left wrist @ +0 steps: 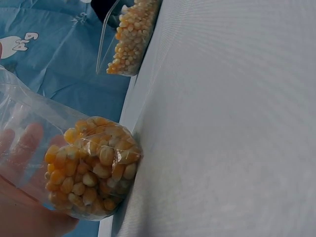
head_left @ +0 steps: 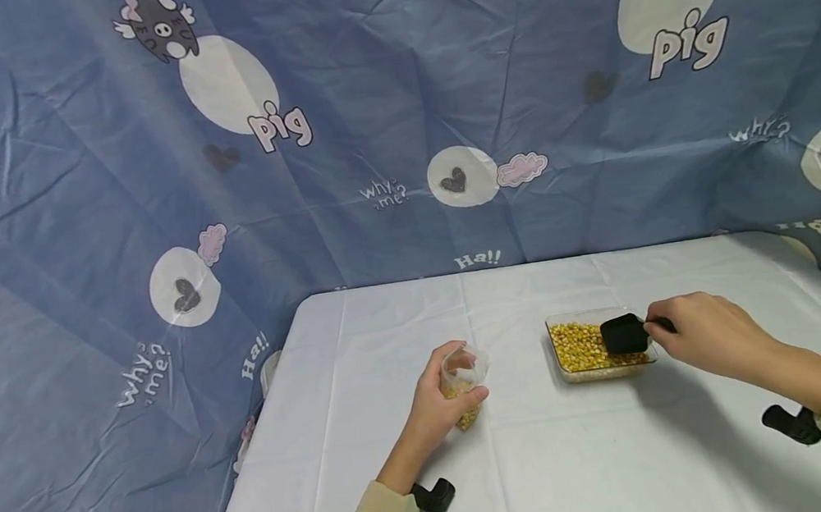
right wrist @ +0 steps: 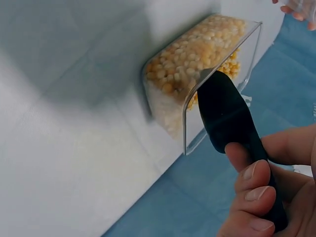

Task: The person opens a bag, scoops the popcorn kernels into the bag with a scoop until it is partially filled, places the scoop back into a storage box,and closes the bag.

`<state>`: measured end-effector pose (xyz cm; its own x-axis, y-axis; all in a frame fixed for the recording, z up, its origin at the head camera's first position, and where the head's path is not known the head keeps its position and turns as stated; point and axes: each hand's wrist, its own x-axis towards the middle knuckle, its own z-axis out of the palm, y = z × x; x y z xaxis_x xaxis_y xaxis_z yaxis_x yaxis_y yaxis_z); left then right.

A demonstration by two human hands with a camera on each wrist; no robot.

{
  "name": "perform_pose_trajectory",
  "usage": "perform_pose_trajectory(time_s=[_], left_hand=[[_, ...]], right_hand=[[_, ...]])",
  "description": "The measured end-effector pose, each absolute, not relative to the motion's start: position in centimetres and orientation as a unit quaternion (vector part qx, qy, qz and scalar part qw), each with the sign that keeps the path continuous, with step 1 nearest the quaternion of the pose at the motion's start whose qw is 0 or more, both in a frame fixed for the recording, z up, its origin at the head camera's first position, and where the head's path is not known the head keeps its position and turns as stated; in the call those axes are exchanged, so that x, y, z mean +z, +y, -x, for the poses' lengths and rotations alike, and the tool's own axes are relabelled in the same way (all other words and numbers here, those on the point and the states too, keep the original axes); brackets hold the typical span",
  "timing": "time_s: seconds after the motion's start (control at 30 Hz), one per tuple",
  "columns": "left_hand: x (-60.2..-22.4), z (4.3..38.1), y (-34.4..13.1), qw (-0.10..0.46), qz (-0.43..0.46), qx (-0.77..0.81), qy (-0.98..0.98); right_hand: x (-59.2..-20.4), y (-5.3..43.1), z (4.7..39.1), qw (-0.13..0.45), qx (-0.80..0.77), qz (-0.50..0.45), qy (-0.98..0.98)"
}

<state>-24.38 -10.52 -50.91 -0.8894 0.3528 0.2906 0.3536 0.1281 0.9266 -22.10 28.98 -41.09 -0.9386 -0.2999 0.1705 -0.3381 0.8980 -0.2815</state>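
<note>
Head view: the two hands are well apart, each clamped on something. The left hand (head_left: pixel 425 411) grips a clear bag (head_left: pixel 462 380); towards three o'clock from it, a glass container (head_left: pixel 596 375) of yellow kernels (head_left: pixel 575 347) stands on the white-covered bench (head_left: pixel 549 457). The right hand (head_left: pixel 711 336), at the container's three o'clock, holds a black scoop (head_left: pixel 622 335) over it.

Left wrist view: corn (left wrist: pixel 91 170) fills the bag's bottom; the container sits at twelve o'clock.

Right wrist view: fingers curl round the scoop's handle, its blade reaching past the container's rim.

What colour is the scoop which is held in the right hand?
The scoop is black; it shows best in the right wrist view.
</note>
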Motion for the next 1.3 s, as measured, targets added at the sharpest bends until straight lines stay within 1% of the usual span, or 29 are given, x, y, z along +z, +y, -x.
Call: perform_pose_trajectory(time_s=[0.1, 0.23, 0.47, 0.6, 0.7, 0.8, 0.9, 0.97, 1.2, 1.3], left_hand=[[-51.0, 24.4, -10.5, -0.004, 0.232, -0.613, -0.755], [-51.0, 24.5, -10.5, -0.007, 0.229, -0.613, -0.756], [-50.9, 24.3, -10.5, 0.004, 0.234, -0.609, -0.757], [-51.0, 24.3, -10.4, -0.001, 0.235, -0.611, -0.756], [-50.5, 24.1, -10.4, -0.007, 0.233, -0.608, -0.759], [-49.3, 23.6, -10.3, -0.010, 0.237, -0.605, -0.760], [-48.1, 23.1, -10.3, -0.016, 0.243, -0.603, -0.759], [-47.7, 22.9, -10.4, -0.018, 0.245, -0.603, -0.759], [-47.6, 22.9, -10.4, -0.019, 0.247, -0.609, -0.753], [-47.7, 22.9, -10.4, -0.020, 0.248, -0.609, -0.753]], right_hand=[[-41.0, 29.1, 22.1, 0.073, 0.138, -0.172, -0.973], [-41.0, 29.2, 21.9, 0.104, 0.110, -0.186, -0.971], [-41.0, 29.0, 21.7, 0.145, 0.082, -0.208, -0.964], [-41.3, 29.0, 21.8, 0.188, 0.071, -0.229, -0.953], [-41.5, 28.9, 21.9, 0.213, 0.056, -0.242, -0.945], [-41.7, 28.9, 22.0, 0.220, 0.042, -0.245, -0.943], [-42.1, 28.9, 22.0, 0.212, 0.046, -0.240, -0.946], [-42.4, 28.8, 22.0, 0.197, 0.061, -0.231, -0.951], [-42.9, 28.3, 22.2, 0.087, 0.158, -0.186, -0.966], [-43.3, 28.2, 22.4, 0.054, 0.192, -0.168, -0.965]])
